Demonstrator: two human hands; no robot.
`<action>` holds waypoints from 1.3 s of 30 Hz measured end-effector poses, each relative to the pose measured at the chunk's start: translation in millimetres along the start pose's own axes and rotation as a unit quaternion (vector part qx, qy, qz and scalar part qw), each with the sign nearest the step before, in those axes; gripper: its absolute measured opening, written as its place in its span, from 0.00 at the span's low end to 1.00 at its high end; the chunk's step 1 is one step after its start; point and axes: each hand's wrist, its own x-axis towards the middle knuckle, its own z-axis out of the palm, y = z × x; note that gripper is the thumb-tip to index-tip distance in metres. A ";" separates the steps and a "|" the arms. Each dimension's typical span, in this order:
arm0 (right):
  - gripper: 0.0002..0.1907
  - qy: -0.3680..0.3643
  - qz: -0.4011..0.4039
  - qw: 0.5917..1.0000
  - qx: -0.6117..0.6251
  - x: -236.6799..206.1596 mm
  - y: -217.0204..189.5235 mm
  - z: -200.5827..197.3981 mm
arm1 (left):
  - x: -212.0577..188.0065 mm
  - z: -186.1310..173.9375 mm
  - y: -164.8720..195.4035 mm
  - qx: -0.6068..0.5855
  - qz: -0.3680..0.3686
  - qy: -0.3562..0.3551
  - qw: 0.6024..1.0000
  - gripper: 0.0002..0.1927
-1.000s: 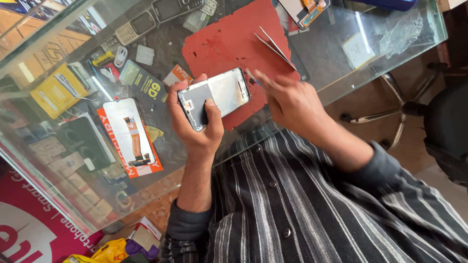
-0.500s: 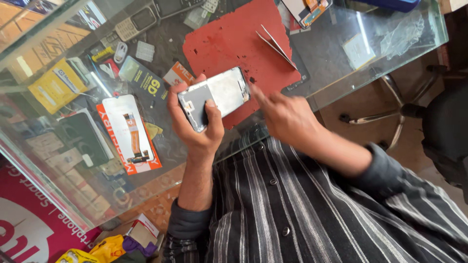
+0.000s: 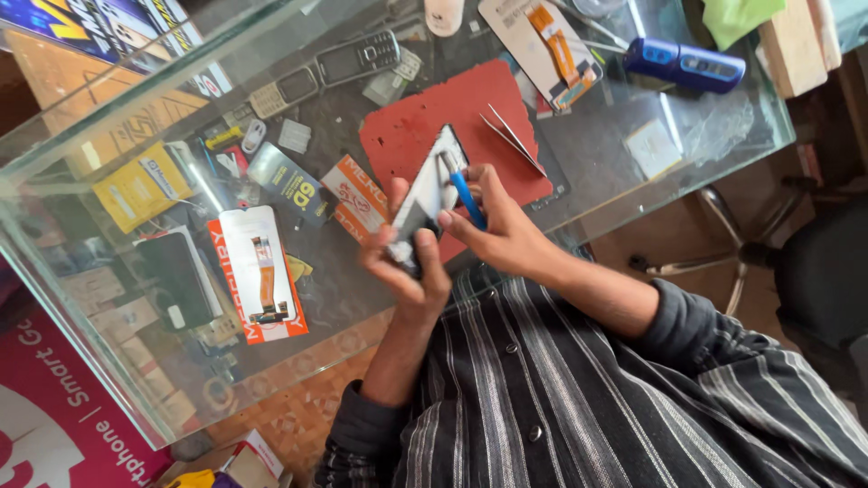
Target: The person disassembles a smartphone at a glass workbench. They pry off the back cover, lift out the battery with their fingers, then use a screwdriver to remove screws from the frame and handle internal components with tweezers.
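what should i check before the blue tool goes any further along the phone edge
1. Left hand grips the phone firmly: ok, fingers wrap its lower end.
2. Phone raised above the glass counter: ok, held tilted on edge over the red mat.
3. Right hand holds the blue tool: ok, pinched between the fingers.
4. Tool tip seated in the seam: cannot tell, the tip meets the phone's edge but the contact is too small to see.
5. Tweezers within reach: ok, lying on the mat's right side.
6. Screen free of cracks: cannot tell.
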 end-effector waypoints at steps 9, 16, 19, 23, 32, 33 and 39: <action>0.28 -0.062 -0.122 0.982 -0.128 60.5 -8.0 -5.7 | 0.3 -1.0 -15.3 -0.083 -0.060 0.023 0.994 0.22; 0.25 -0.010 -0.150 0.935 -0.320 51.3 -30.5 -0.9 | 0.4 1.7 -6.1 0.024 -0.186 0.048 0.981 0.36; 0.22 -0.048 -0.119 0.959 -0.252 56.5 -29.6 -4.0 | 3.2 3.2 -0.9 0.032 -0.200 0.026 0.979 0.33; 0.24 -0.045 -0.150 0.964 -0.217 58.2 -19.4 -10.5 | 23.1 3.3 -5.3 -0.009 -0.182 -0.013 0.983 0.37; 0.31 0.027 -0.162 0.938 -0.304 58.9 -10.5 -32.7 | 45.7 16.6 -21.0 -0.020 -0.151 -0.082 0.985 0.49; 0.31 0.027 -0.140 0.935 -0.326 58.7 -11.4 -34.7 | 45.2 16.4 -21.6 -0.035 -0.162 -0.081 0.983 0.49; 0.32 0.029 -0.178 0.881 -0.437 70.7 -14.7 -23.4 | 39.2 18.0 -24.8 -0.027 -0.172 -0.073 0.982 0.49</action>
